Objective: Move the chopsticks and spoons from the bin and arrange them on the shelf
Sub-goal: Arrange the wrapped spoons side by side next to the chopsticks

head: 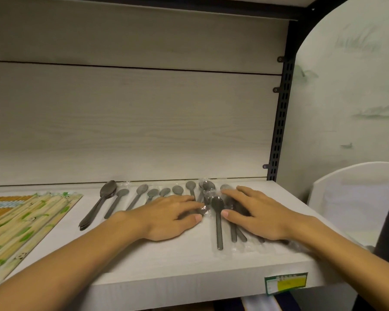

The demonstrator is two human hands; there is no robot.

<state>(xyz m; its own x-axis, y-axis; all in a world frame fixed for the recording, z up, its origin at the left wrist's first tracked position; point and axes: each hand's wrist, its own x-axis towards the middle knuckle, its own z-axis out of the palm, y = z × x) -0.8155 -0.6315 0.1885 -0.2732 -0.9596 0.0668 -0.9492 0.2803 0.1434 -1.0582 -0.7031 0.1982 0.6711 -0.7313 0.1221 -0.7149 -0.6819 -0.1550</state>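
A: Nearest first?

B: Pale shelf (189,277) edge, with a green and yellow price tag (285,283) on its front lip

A: And the hands?

B: Both flat, palms down, fingers spread. Left hand (166,217) pressed over the handles of the middle spoons; right hand (256,217) laid over the wrapped spoons (219,221) at the right end. Nothing pinched or lifted by either; more like nudging things into line

A: Chopsticks?

B: Over at the left, packs of chopsticks (27,221) in green-printed sleeves, fanned neatly side by side on the shelf

A: Farther back?

B: Row of dark spoons (142,194), bowls toward the back panel (133,120), evenly spaced at left, crowded and overlapping in crinkled plastic at right. One stacked bunch (99,204) at the row's left end

A: Bin?

B: Not in sight, so impossible to tell what remains inside

A: Progress?

B: Seemingly well along: chopsticks placed, most spoons laid out. Left to do, by the look of it: straightening that tangled right-hand cluster
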